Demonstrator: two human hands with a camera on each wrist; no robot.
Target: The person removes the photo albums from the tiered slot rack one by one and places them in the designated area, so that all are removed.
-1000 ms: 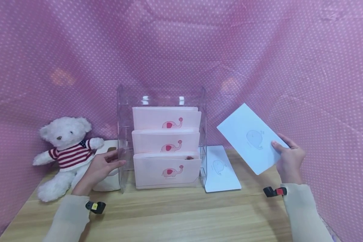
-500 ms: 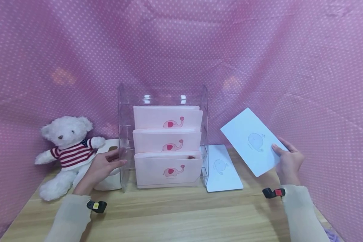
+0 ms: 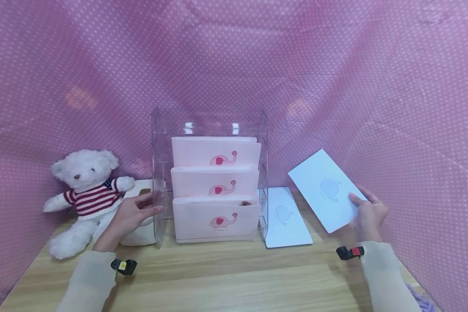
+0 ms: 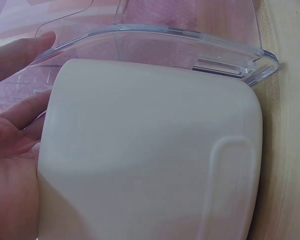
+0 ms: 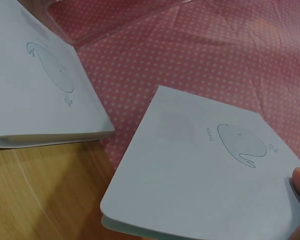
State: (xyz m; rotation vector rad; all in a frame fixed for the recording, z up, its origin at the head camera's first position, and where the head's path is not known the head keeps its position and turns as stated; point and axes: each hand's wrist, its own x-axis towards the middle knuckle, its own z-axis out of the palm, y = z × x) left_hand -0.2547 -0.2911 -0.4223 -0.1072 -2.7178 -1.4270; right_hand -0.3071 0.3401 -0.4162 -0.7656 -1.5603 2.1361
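My right hand [image 3: 370, 212] pinches a pale blue notebook [image 3: 316, 186] with a whale drawing on its cover, thumb on the front. It is tilted and raised at the right; the right wrist view shows its cover [image 5: 190, 160] close up. My left hand [image 3: 130, 216] holds the left side panel of a clear plastic rack [image 3: 157, 173], its thumb [image 4: 42, 45] at the panel's edge. Three pink elephant-print folders [image 3: 218, 223] stand in tiers in the rack. Another pale blue whale notebook [image 3: 286, 225] leans against the rack's right side.
A white teddy bear [image 3: 86, 173] in a striped sweater sits at the left. Between it and the rack stands a cream container [image 4: 140, 140], partly hidden by my left hand. Pink dotted cloth [image 3: 234, 56] encloses the wooden table [image 3: 234, 277] behind and on both sides.
My right hand and its notebook have come down and slightly nearer the tabletop. My left hand stays at the rack's side, and the rack and its folders have stayed put.
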